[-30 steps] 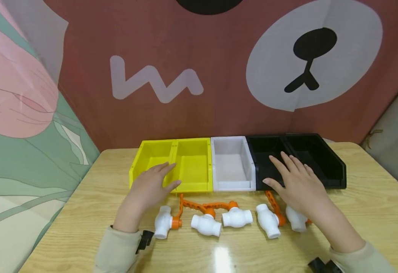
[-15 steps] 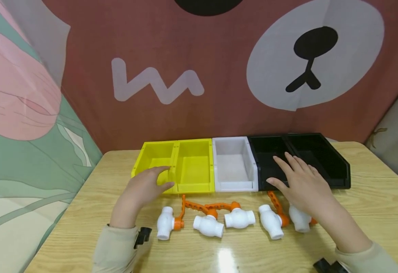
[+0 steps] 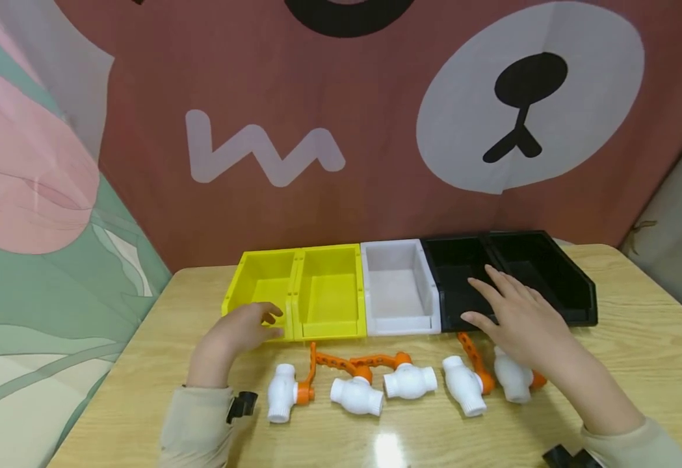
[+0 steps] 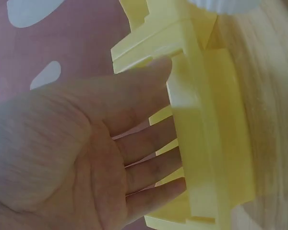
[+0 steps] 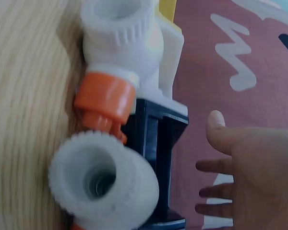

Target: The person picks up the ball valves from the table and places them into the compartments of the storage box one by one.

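Note:
My left hand is at the front of the leftmost yellow bin, its fingers bent loosely over the opening and its thumb by the front wall. In the left wrist view the fingertips come up to that wall; no firm grip shows. Over the black bins hovers my right hand, fingers spread and holding nothing. Several white ball valves with orange handles lie before the bins. One valve is nearest my left hand; another valve lies partly hidden under my right hand.
A second yellow bin and a white bin complete the row. Between the hands lie two valves with crossing handles, a left one and a right one. A further valve lies farther right. A printed cloth hangs behind the table.
My left hand has drawn back from over the yellow bins to the leftmost bin's front edge, its fingers bending more. The right hand has barely moved. The valves lie still.

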Demonstrator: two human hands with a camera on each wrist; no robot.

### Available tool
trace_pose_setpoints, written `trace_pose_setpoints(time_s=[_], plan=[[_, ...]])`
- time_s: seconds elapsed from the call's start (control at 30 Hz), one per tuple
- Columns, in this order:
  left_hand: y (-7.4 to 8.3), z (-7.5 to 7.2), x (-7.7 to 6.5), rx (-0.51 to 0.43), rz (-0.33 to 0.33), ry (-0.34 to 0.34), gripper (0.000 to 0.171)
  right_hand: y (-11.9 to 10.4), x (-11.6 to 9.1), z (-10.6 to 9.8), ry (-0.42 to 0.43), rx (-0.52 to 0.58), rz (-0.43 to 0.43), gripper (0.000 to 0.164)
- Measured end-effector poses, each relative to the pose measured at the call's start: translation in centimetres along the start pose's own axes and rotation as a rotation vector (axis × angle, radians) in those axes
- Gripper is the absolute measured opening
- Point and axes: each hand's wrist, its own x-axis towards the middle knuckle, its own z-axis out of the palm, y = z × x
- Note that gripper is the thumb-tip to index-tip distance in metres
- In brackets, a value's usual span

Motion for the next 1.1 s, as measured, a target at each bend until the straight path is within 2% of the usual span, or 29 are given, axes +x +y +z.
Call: trace_pose_setpoints(time_s=[0.2,0.37,0.5,0.77,0.97,1.1], plan=[[-0.5,0.4,0.4,-0.023,0.016,0.017,0.020,1.0,-0.1,-0.6,-0.016,0.030,0.042,0.069],[-0.5,0.6,0.5,-0.008,0.051,0.033,0.012,1.4,-1.0,-1.5,0.056,0.089,0.079,0.060],[-0.4,0.4,0.5,-0.009,0.070,0.033,0.012,1.3,-1.6,-1.8,0.100,0.098,0.057,0.054],[-0.7,-0.1,0.1,0.007,0.028,0.035,0.012,1.3,-2.1,-1.5,0.156,0.056,-0.028,0.046],[-0.6,-0.1,0.3,0.042,-0.008,0.034,0.014,2.1,-3.2,-1.4,0.155,0.039,-0.037,0.044],[-0.4,0.3,0.4,0.047,0.001,0.038,0.012,2.6,-4.0,-1.4,0.142,0.024,-0.050,0.044]])
